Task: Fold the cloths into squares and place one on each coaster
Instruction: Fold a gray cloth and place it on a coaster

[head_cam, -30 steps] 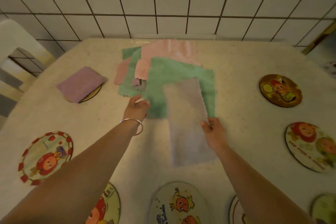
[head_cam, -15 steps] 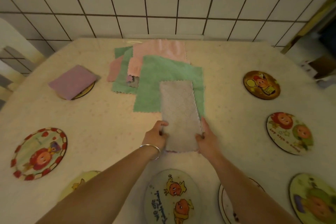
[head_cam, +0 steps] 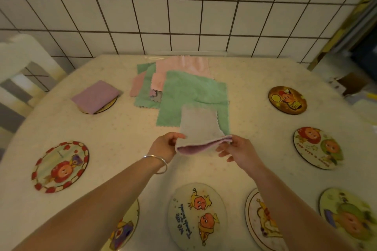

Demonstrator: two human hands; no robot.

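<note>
Both hands pinch the folded grey cloth at its near fold, left hand on the left corner, right hand on the right, its far end draping beyond the fingers onto the green cloth

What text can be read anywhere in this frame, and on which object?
"we are" plus a second, blurred line: near-centre coaster.
Upside-down lettering, blurred, unreadable: right-side two-character coaster.
Faint writing, too small: red-bordered left coaster.
Nothing else legible.
</note>
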